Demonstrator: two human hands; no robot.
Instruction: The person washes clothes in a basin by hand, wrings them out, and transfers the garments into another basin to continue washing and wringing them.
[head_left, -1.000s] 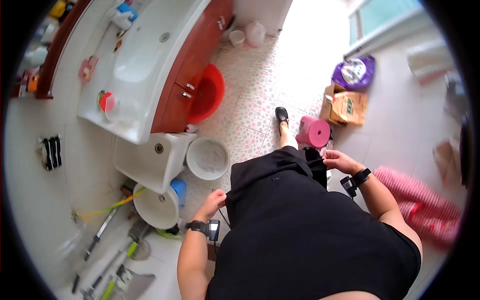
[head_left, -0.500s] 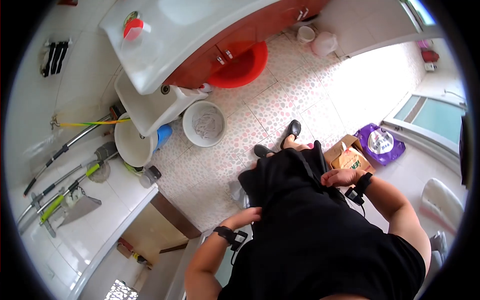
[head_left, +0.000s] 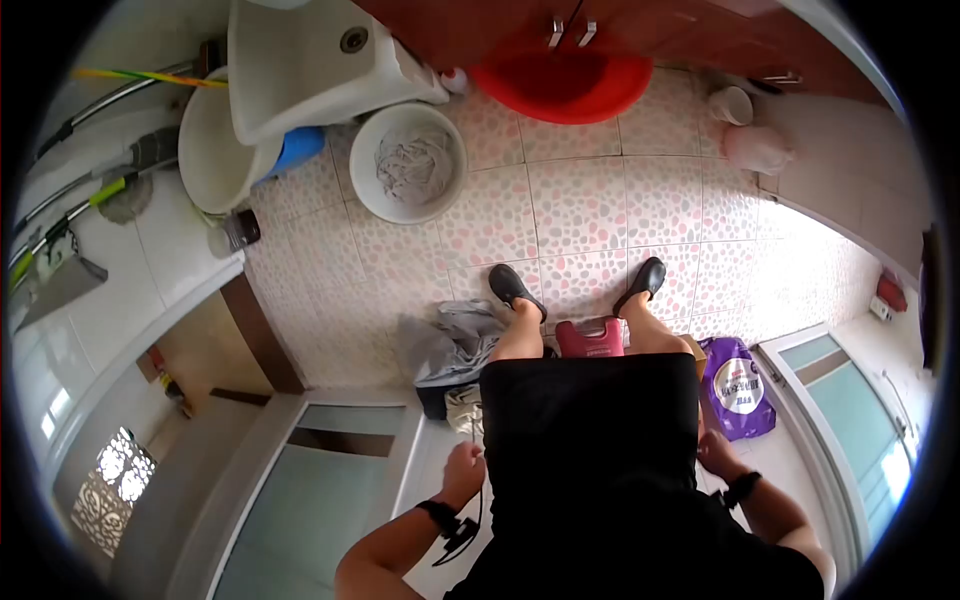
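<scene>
Black cloth of the clothing covers my lap, with my knees bent and spread. My left hand is curled closed beside the left edge of the cloth, close to a hanging black cable; nothing shows in it. At the right edge of the cloth, my right hand is also curled; whether it pinches the cloth cannot be made out. Both wrists wear black straps. Between my feet in dark clogs shows part of a dark red plastic stool. Left of my legs lies a heap of grey cloth.
Ahead stands a white bucket with pale wet cloth inside. A red basin sits under the cabinet. A white sink and a cream tub are at left. A purple bag lies right, near a sliding door.
My body has lowered and the view has turned. Both hands moved back to my sides, the left off the clothing. My feet are wider apart, and the red stool and grey heap now show.
</scene>
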